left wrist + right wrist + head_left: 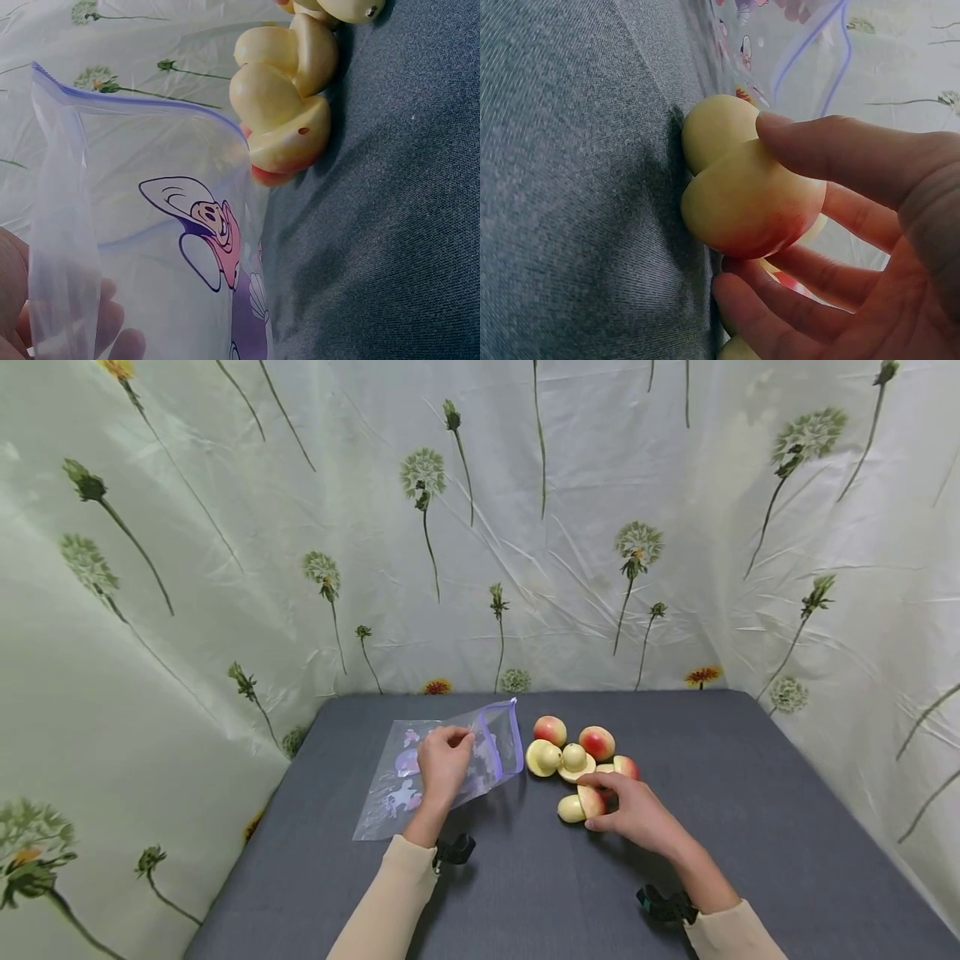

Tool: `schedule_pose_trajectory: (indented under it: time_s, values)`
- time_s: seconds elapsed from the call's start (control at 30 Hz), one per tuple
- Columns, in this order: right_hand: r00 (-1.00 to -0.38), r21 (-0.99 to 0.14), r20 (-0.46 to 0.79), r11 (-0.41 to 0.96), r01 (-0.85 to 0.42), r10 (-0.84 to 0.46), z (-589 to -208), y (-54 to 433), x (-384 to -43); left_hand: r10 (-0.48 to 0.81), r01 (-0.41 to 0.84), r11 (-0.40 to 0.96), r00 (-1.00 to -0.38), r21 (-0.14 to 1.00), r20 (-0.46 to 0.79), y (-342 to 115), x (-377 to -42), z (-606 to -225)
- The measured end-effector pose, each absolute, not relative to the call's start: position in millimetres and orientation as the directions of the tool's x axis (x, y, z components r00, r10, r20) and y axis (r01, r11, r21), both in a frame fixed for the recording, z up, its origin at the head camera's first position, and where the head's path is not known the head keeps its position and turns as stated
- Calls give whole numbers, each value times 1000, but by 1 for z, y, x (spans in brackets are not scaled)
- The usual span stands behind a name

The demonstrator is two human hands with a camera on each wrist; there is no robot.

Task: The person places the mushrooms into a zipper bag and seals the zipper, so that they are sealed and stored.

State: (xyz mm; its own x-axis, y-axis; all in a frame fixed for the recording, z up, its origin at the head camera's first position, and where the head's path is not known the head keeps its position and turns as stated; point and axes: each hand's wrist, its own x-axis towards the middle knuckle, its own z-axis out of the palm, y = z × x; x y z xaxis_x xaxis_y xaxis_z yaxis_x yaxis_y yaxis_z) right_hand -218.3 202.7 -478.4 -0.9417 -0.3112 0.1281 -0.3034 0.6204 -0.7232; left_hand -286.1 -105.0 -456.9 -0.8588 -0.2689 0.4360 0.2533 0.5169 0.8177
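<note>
My left hand (444, 768) pinches a clear zip bag (486, 737) with a purple seal strip and printed cartoon figures. In the left wrist view the bag (165, 217) gapes at its mouth, its film bunched between thumb and fingers. My right hand (633, 810) holds a red-and-yellow peach half (590, 801) with a pale round knob on its flat face. Seen from the right wrist, the thumb lies on top of that peach half (757, 202) and the fingers curl round its far side; it lies on or just above the table.
Several more peach pieces cluster beyond my right hand: two red-topped ones (551, 730) at the back and knobbed halves (543, 757) in front. A dark grey cloth table (517, 893) lies beneath. Behind and beside it hangs a pale curtain (570, 560) with dandelion prints.
</note>
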Motion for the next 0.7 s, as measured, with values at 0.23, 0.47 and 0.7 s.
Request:
schedule_pose_trajectory:
  time_s: [0.23,0.47,0.7]
  values:
    - [-942,-701,142,641,-312,-303,-481,202,-219,-273,251,511,-859,822,432,-104,-285,-458]
    - [-947,-692,134,657,-300,-292,-485,203,-217,-266,237,510,-871,827,414,-103,-281,-461]
    - [-951,-722,127,631,-284,-283,-484,204,-218,-261,259,509,-862,821,434,-102,-282,-460]
